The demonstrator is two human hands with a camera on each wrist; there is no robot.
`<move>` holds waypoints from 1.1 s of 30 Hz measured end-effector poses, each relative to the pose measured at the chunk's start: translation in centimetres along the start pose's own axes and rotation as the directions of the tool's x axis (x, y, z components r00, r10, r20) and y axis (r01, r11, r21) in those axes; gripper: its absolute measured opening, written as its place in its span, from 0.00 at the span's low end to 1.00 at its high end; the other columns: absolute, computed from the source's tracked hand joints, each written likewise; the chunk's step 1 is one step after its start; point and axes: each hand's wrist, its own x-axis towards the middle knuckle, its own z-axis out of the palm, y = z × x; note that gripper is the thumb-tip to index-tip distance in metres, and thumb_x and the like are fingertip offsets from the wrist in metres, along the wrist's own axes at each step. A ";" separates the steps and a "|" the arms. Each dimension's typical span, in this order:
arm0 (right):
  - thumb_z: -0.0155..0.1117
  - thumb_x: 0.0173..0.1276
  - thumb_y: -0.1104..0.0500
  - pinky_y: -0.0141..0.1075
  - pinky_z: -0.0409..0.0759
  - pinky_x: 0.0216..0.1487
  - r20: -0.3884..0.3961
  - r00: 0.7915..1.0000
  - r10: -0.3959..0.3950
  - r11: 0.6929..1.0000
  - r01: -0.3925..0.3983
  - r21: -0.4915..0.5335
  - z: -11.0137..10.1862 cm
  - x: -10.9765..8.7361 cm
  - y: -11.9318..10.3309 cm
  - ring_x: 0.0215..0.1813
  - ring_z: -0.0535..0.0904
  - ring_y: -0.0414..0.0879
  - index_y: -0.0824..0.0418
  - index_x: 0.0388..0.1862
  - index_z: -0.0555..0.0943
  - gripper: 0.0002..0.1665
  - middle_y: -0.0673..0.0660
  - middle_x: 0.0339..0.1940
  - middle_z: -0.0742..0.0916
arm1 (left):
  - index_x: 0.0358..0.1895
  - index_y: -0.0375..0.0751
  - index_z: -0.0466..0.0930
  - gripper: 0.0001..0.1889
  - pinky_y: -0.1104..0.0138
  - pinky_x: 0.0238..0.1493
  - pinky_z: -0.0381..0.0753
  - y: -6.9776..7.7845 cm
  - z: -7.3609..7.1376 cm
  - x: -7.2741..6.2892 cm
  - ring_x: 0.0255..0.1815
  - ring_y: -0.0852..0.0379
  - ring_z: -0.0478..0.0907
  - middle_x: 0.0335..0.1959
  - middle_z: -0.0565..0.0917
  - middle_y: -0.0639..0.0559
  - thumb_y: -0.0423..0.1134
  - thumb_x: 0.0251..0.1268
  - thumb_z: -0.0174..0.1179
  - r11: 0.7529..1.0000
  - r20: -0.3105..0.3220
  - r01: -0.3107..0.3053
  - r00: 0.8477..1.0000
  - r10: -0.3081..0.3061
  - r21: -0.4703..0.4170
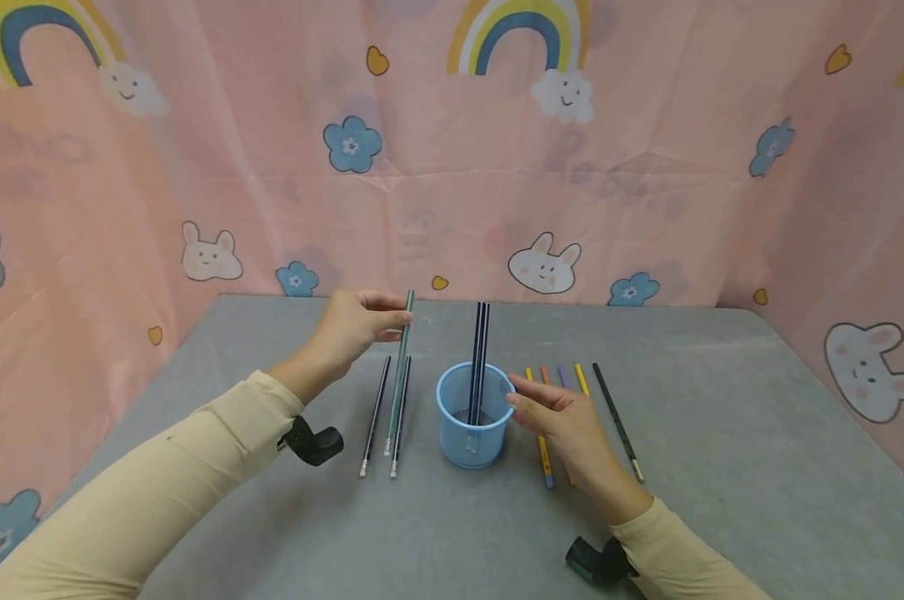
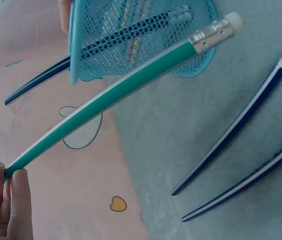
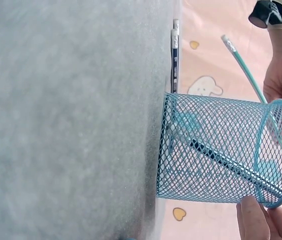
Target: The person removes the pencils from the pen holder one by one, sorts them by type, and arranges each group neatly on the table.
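Observation:
My left hand point(image 1: 356, 330) pinches a green-and-silver pencil point(image 2: 106, 102) near its plain end. The pencil's white eraser end points down, left of the cup, with the pencil held above the table. My right hand point(image 1: 564, 429) grips the rim of a light blue mesh pen cup point(image 1: 455, 442) between thumb and fingers. The cup stands upright, with dark blue, white-striped pencils point(image 1: 479, 342) leaning inside, erasers at the bottom. Two more dark blue striped pencils lie left of the cup, an outer pencil point(image 1: 375, 417) and an inner pencil point(image 1: 399, 433) partly behind the green one.
Right of the cup lie several coloured pencils, a yellow one point(image 1: 545, 458) among them, partly covered by my right hand. A dark green pencil point(image 1: 618, 421) lies farther right. The grey table point(image 1: 721, 433) meets a pink printed cloth point(image 1: 422, 208) at the back.

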 end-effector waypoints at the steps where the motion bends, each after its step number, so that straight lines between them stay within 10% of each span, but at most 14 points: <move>1: 0.65 0.71 0.59 0.34 0.84 0.54 0.000 1.000 0.001 1.000 -0.001 0.000 0.0 0.0 0.0 0.55 0.85 0.38 0.64 0.65 0.78 0.24 0.63 0.64 0.82 | 0.53 0.29 0.82 0.15 0.64 0.49 0.88 -0.2 -0.1 0.1 0.38 0.63 0.85 0.51 0.85 0.41 0.32 0.66 0.65 1.000 0.000 0.006 1.000 -0.006 0.006; 33: 0.65 0.71 0.59 0.33 0.83 0.54 0.002 1.000 0.007 1.000 -0.007 0.010 0.1 -0.2 -0.2 0.52 0.85 0.34 0.65 0.65 0.77 0.25 0.64 0.64 0.82 | 0.59 0.29 0.79 0.18 0.62 0.54 0.87 -4.4 -3.4 2.3 0.57 0.43 0.83 0.60 0.81 0.34 0.33 0.69 0.62 0.970 -0.021 0.148 0.989 -0.147 0.193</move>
